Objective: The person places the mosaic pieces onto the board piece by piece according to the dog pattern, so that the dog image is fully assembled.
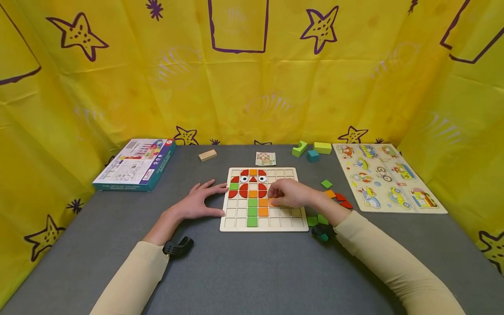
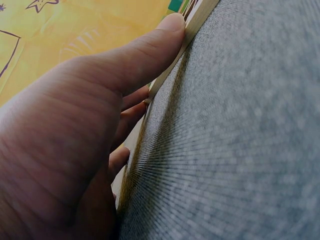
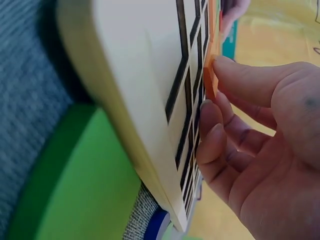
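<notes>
A wooden grid board (image 1: 236,225) lies in the middle of the grey table, part filled with red, orange and green pieces and two eye pieces. Along its left edge rests my left hand (image 1: 195,204), thumb and fingers extended and touching the rim; the left wrist view shows the thumb (image 2: 150,50) against the board's side. My right hand (image 1: 292,192) is over the grid's right half. Between thumb and fingers it pinches an orange square tile (image 3: 210,77), which touches the grid beside other orange tiles (image 1: 263,211). The hand partly covers that tile in the head view.
Loose green tiles (image 1: 327,184) and red pieces (image 1: 345,204) lie right of the board, partly behind the right forearm. A pattern card (image 1: 265,159) and blocks (image 1: 322,148) lie behind. A box (image 1: 134,164) stands left, a picture puzzle board (image 1: 387,177) right.
</notes>
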`<action>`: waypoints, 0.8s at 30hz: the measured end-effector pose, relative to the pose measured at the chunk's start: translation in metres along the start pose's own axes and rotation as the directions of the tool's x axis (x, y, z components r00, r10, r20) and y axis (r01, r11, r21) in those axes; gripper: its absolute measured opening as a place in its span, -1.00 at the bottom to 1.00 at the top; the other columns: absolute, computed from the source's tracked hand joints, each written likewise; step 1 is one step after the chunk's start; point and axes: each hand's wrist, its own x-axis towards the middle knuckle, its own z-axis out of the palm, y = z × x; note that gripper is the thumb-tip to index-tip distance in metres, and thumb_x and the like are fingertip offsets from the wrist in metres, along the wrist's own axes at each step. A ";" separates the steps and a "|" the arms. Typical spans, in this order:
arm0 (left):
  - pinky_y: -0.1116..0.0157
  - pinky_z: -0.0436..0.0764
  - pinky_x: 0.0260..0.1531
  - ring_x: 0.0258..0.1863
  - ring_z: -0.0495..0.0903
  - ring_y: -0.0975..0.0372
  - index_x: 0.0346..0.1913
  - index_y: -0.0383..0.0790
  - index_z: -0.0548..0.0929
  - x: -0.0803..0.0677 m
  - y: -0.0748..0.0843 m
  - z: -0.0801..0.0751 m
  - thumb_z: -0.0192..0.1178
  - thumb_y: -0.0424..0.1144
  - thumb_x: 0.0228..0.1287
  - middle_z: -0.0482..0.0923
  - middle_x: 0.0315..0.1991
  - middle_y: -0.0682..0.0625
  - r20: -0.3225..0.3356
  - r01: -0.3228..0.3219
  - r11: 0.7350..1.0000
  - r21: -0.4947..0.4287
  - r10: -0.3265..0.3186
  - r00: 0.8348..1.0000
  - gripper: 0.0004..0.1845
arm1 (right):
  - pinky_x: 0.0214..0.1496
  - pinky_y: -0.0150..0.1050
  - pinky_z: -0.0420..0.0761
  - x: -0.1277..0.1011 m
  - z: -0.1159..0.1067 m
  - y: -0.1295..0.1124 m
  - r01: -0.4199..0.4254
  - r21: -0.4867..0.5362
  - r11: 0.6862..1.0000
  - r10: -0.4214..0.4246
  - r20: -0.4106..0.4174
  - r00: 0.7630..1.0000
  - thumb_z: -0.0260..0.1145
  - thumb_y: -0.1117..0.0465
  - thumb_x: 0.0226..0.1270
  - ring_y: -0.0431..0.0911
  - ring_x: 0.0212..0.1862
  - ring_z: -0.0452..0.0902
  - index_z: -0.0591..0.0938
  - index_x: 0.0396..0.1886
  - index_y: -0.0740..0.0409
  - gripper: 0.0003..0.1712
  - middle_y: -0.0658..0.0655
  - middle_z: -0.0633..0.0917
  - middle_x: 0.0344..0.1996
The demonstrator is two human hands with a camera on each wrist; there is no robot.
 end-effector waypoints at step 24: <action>-0.25 -0.30 0.41 0.56 -0.11 -0.14 0.48 -0.05 0.43 -0.001 0.002 0.000 0.43 0.20 0.15 0.21 0.54 0.00 -0.002 0.008 1.000 0.004 -0.008 1.000 -0.13 | 0.03 -0.04 0.60 -0.070 -0.049 0.058 -0.145 0.049 0.988 0.150 -0.130 0.980 0.42 0.24 0.37 0.00 -0.05 0.58 0.63 0.08 0.24 -0.66 0.10 0.70 -0.10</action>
